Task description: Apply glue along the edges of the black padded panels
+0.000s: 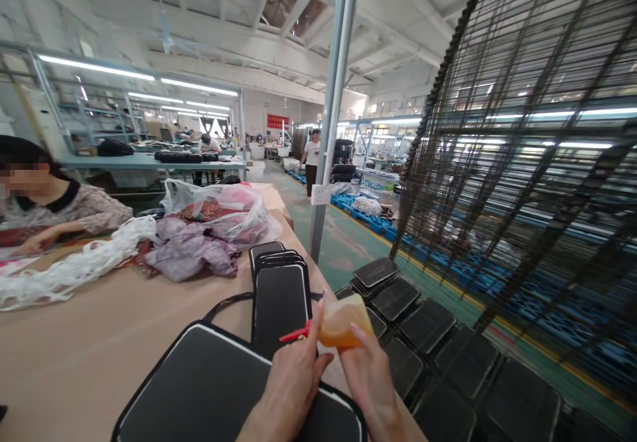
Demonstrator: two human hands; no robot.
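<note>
My left hand (293, 379) is closed round a small red-handled tool (294, 334), whose tip points left. My right hand (371, 379) pinches a translucent orange block (343, 322) between thumb and fingers. The two hands meet just above a flat black case (209, 389) with white piping that lies on the brown table (89, 342). Behind it stands a stack of similar black cases (279, 289) with a black strap (223, 304) trailing left.
A seated person (44, 203) works at the table's far left beside white strips (74, 266), purple cloth (192, 249) and a plastic bag (223, 213). Black cases (423, 336) cover a rack right of the table. A steel post (331, 117) stands behind. Another person (312, 160) is in the aisle.
</note>
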